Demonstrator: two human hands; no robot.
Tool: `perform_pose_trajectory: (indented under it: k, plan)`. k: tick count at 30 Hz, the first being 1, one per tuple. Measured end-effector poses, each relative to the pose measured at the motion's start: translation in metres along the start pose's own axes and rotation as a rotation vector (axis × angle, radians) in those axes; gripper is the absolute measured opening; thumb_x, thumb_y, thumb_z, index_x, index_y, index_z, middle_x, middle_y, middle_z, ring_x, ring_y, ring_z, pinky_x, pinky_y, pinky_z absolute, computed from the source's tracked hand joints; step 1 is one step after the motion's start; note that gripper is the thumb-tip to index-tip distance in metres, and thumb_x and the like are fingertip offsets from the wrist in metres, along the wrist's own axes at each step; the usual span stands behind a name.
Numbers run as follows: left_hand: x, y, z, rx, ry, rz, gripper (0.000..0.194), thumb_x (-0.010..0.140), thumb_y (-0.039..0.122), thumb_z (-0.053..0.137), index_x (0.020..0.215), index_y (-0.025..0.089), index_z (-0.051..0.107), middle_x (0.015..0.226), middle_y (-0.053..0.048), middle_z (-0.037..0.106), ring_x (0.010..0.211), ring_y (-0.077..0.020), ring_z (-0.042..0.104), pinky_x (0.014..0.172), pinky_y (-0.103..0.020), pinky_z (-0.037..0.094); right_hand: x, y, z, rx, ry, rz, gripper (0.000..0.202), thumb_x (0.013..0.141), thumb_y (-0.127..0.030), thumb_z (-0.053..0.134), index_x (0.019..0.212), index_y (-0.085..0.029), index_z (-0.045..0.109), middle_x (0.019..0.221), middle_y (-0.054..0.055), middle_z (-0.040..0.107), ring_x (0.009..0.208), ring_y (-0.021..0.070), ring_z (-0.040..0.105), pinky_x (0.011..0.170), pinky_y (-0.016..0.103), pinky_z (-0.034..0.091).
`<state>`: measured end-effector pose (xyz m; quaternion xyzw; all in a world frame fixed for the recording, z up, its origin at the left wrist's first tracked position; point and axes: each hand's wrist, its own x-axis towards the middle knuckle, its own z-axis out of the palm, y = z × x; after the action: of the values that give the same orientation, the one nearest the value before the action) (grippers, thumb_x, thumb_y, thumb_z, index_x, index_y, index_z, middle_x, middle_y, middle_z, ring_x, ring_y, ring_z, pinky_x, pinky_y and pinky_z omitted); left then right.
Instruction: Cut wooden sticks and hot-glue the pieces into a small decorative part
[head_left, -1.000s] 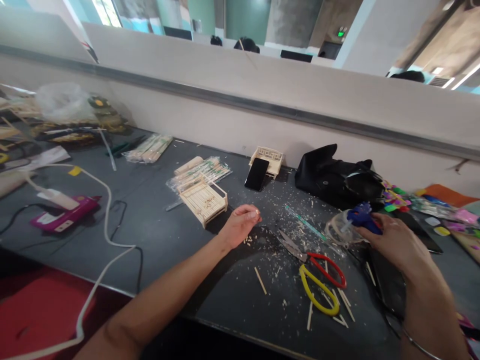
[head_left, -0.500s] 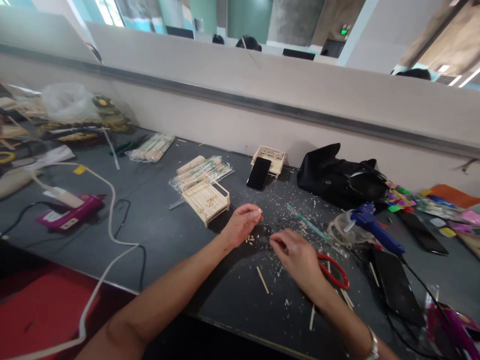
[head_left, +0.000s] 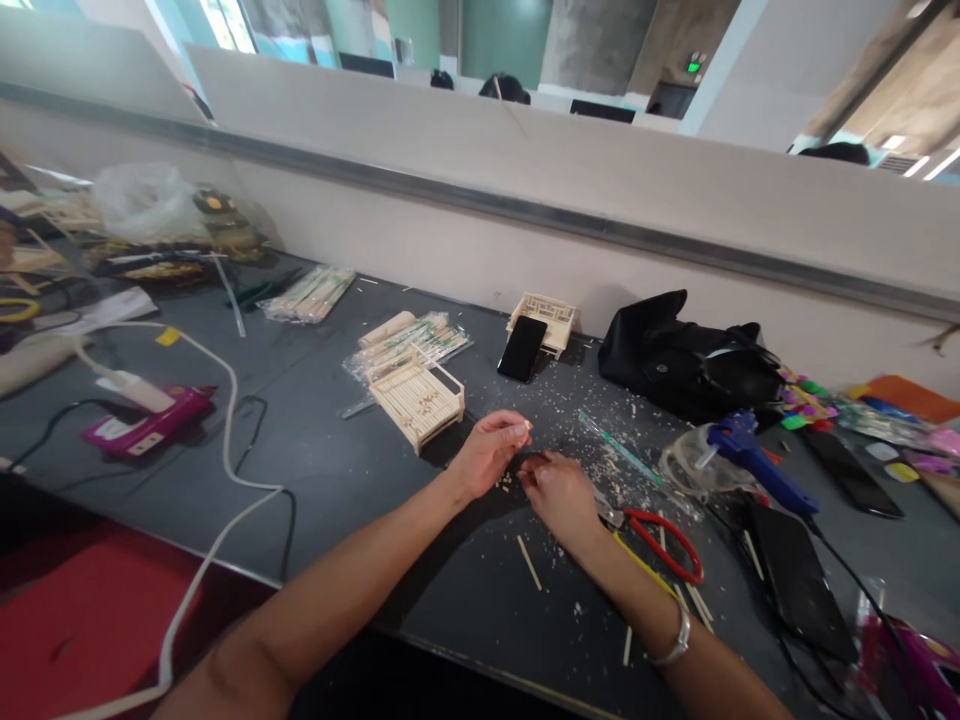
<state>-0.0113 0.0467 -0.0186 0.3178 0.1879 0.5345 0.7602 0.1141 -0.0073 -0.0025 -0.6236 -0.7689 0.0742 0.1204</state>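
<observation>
My left hand (head_left: 491,455) is raised over the table, its thumb and fingers closed in a pinch. Whatever sits at its fingertips is too small to name. Close by on the right, my right hand (head_left: 561,500) has its fingers drawn together low over a scatter of short cut wooden bits (head_left: 504,484); I cannot make out anything in it. Left of my hands stands a miniature bed-like frame of thin sticks (head_left: 417,398), with small stick pieces on its slats. Pliers with red and yellow handles (head_left: 667,535) lie partly under my right forearm.
A phone (head_left: 523,348) leans on a second small stick model (head_left: 559,325). Bagged sticks (head_left: 409,345) lie behind the frame. On the right are a black bag (head_left: 667,355), a blue glue gun (head_left: 761,465) and another phone (head_left: 802,580). A white cable (head_left: 225,440) crosses the left side.
My right hand has moved left and closer to my left hand, down by the cut bits. More of the pliers now shows. My left hand keeps its pinch.
</observation>
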Motion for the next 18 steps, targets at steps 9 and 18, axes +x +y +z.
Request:
perform_pose_trajectory:
  k: [9, 18]
  plan:
    - [-0.009, -0.004, 0.007, 0.023, -0.052, -0.067, 0.025, 0.052, 0.031, 0.093, 0.059, 0.019, 0.073, 0.061, 0.003, 0.062, 0.062, -0.0092, 0.053, 0.067, -0.026, 0.040, -0.023, 0.016, -0.023, 1.174, 0.342, 0.289, 0.023, 0.074, -0.044, 0.073, 0.071, -0.021, 0.070, 0.057, -0.002, 0.060, 0.051, 0.0127, 0.050, 0.049, 0.025, 0.041]
    - [-0.012, -0.005, 0.010, 0.034, -0.083, -0.098, 0.023, 0.053, 0.029, 0.093, 0.061, 0.019, 0.074, 0.064, 0.002, 0.064, 0.065, -0.0106, 0.055, 0.069, -0.027, 0.039, -0.025, 0.009, -0.024, 1.580, 0.278, 0.298, 0.031, 0.070, -0.047, 0.080, 0.065, -0.020, 0.066, 0.057, -0.003, 0.056, 0.049, 0.0094, 0.046, 0.042, 0.021, 0.038]
